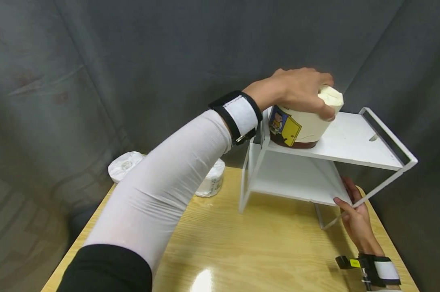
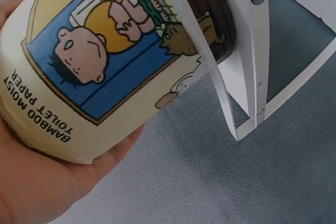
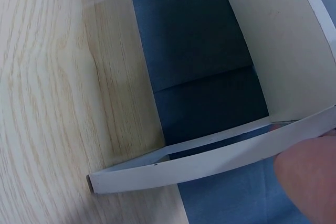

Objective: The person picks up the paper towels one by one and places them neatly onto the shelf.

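A cream pack of toilet paper [image 1: 302, 125] with a cartoon picture stands on the left end of the top shelf of a white two-tier metal rack [image 1: 355, 146]. My left hand [image 1: 300, 91] grips the pack from above, fingers curled over its top. In the left wrist view the pack [image 2: 84, 72] reads "Bamboo moist toilet paper" and lies against my palm [image 2: 37, 182], beside a white rack bar [image 2: 252, 51]. My right hand [image 1: 353, 209] holds the front right corner of the rack's lower shelf. In the right wrist view a fingertip [image 3: 307, 174] presses on the white rack frame [image 3: 210, 163].
The rack stands on a light wooden table [image 1: 249, 247]. Two white wrapped toilet paper rolls [image 1: 125, 164] [image 1: 212, 180] lie at the table's back left. A grey cloth backdrop [image 1: 132, 61] hangs behind. The table's right edge runs close to my right wrist.
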Tool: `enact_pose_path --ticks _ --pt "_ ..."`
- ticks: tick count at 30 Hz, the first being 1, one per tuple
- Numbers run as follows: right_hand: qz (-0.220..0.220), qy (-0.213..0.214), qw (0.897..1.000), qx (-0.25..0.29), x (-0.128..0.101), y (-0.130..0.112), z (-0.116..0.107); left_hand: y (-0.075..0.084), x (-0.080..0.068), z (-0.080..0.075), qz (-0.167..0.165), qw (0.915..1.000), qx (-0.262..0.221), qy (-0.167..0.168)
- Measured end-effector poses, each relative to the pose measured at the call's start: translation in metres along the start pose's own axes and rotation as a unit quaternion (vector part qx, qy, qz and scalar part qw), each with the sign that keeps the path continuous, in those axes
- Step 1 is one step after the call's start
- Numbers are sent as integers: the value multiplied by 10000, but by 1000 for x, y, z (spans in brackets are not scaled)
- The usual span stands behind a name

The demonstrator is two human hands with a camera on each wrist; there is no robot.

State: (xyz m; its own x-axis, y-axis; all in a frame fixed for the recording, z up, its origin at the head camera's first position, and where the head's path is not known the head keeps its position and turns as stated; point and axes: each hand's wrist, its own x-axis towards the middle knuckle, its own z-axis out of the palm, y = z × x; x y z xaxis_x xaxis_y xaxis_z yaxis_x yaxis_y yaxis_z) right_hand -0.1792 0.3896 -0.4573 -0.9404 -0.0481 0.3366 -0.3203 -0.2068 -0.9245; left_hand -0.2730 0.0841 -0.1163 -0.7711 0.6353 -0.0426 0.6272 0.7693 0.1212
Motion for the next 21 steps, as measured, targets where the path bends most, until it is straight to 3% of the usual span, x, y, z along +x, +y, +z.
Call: enact_pose_path --ticks 21 --pt "0 62 10000 -50 2 1 -1 1 2 2 -141 9997 116 -177"
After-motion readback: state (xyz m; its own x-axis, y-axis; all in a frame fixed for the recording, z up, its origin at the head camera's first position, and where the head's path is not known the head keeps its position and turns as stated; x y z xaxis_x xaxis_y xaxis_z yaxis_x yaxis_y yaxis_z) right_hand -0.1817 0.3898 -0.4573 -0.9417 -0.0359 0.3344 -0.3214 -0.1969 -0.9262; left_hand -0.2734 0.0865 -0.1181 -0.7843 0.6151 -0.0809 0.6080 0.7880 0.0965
